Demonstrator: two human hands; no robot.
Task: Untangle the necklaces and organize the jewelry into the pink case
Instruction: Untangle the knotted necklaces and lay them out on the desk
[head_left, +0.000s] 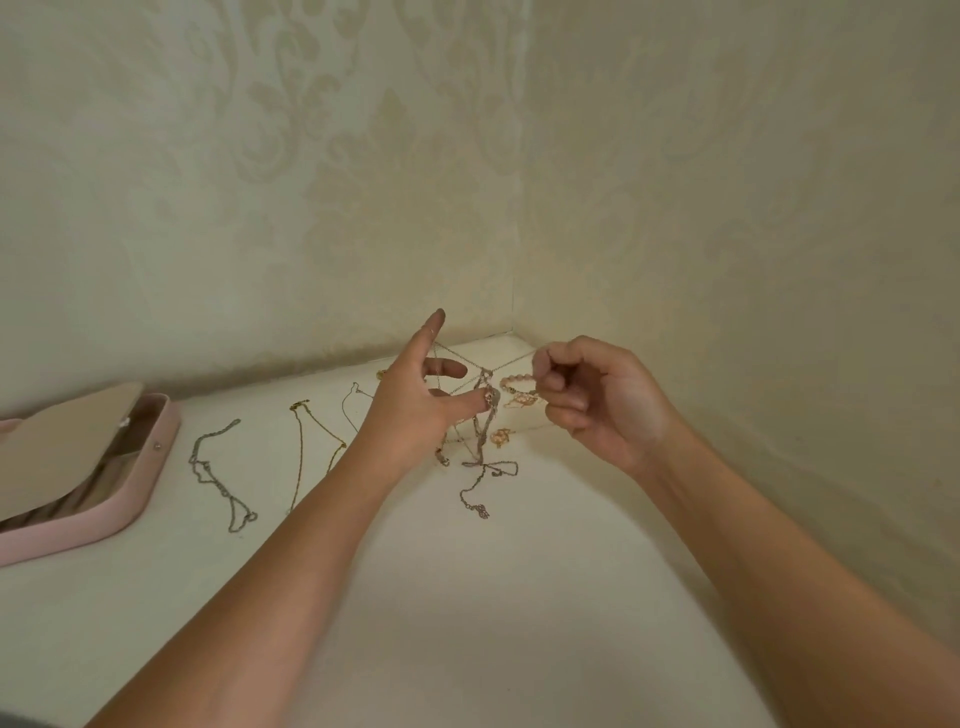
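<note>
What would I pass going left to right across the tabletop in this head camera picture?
Pink case, silver chain, gold chain, left hand, tangled necklaces, right hand.

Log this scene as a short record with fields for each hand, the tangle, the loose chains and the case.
left hand: fingers spread, tangle strands looped over them
right hand: pinches one taut strand
tangle: held up between the hands, tail on table
silver chain: flat on table, nearest case
gold chain: flat, right of silver chain
bracelet: pink beads, behind tangle
case: pink, open, far left
</note>
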